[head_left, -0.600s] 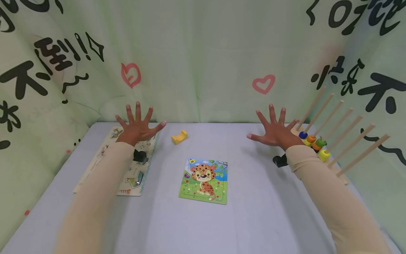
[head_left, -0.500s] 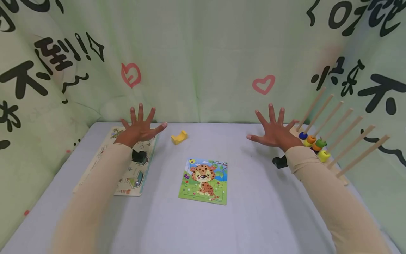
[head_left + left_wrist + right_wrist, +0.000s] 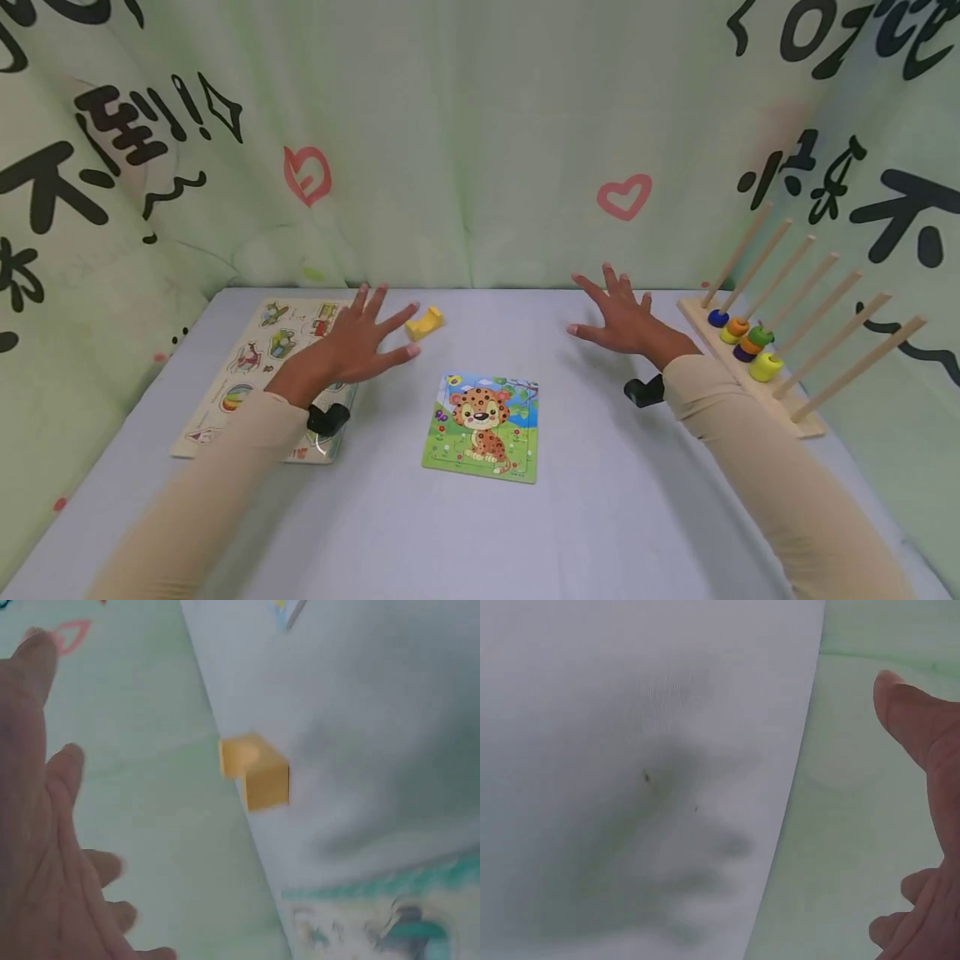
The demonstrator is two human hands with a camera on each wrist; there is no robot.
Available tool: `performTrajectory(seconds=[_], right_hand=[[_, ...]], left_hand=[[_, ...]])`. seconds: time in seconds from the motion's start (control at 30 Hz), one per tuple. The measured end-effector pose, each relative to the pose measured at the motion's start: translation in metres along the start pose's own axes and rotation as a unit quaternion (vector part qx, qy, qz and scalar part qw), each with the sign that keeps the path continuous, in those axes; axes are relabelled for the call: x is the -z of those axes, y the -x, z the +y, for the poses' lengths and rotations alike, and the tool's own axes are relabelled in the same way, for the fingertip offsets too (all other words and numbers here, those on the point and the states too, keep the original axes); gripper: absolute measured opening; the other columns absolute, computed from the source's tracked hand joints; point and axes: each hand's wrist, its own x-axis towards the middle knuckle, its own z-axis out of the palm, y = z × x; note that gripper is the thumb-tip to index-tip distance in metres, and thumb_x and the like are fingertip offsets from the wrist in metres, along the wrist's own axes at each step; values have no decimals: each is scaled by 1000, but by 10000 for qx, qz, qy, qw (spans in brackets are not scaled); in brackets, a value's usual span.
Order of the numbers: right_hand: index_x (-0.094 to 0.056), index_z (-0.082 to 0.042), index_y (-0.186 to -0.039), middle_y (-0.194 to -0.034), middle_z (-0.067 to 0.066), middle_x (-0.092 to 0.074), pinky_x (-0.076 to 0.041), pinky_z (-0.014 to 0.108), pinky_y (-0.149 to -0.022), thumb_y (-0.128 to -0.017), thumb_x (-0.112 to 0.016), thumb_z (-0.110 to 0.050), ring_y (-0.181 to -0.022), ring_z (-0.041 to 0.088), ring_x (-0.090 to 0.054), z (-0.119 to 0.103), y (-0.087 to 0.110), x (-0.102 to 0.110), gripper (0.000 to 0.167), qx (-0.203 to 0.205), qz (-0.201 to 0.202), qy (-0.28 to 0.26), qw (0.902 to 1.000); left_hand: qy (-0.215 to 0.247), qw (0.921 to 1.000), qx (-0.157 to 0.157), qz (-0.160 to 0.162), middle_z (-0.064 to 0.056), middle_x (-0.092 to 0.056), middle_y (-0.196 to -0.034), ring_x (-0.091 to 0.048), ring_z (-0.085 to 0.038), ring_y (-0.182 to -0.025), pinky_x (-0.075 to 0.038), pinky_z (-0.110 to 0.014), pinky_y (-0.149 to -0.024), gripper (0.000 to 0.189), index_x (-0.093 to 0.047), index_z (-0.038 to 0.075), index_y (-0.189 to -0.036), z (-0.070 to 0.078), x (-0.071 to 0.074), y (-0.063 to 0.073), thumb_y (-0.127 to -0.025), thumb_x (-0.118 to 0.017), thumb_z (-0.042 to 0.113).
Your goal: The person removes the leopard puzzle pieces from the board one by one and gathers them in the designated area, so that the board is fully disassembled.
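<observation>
My left hand [image 3: 352, 346] is spread in the air over the right edge of the picture puzzle board [image 3: 247, 358], holding nothing. Just beyond its fingertips lies a small yellow curved block [image 3: 425, 324], which the left wrist view shows as a notched yellow block [image 3: 262, 769] close to the table's far edge. My right hand [image 3: 628, 321] hovers over the back right of the table, fingers apart and empty; its shadow falls on the cloth in the right wrist view. A leopard jigsaw puzzle [image 3: 482, 428] lies flat at mid-table between the two arms.
On the right stands a wooden rack [image 3: 750, 367] with several tall upright pegs and coloured rings low on some of them. A pale green curtain [image 3: 465, 150] with black writing and red hearts encloses the white table [image 3: 480, 542].
The left hand has moved right and toward the yellow block, uncovering more of the picture board. The right hand has shifted left and turned inward, away from the peg rack.
</observation>
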Motion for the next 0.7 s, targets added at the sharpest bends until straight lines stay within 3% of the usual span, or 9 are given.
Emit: performTrajectory(seconds=[0.23, 0.4, 0.7], right_hand=[[-28, -11, -153, -158, 25, -10, -12, 65, -108, -96, -62, -29, -144, 45, -3, -21, -2, -11, 69, 393, -145, -576, 9975], [-39, -8, -147, -154, 19, -28, -20, 56, -111, -98, -60, -19, -143, 37, -19, -37, -3, -23, 55, 587, -218, -1173, 9911], [-49, -4, -135, -144, 18, -45, -34, 53, -104, -99, -54, -15, -132, 38, -39, -63, -1, -48, 38, 505, -183, -1670, 9845]], left_hand=[[350, 9958, -505, -677, -20, -1, -160, 9, -47, -143, -11, -67, -107, 73, -26, 30, -155, 31, -33, 20, -94, -48, 62], [569, 9910, -591, -1054, -22, -1, -160, 10, -48, -142, -9, -64, -109, 74, -28, 30, -155, 47, -49, 28, -92, -51, 63], [561, 9888, -594, -1251, -23, 6, -159, 10, -46, -143, -9, -63, -110, 78, -31, 32, -153, 61, -74, 35, -88, -54, 67]])
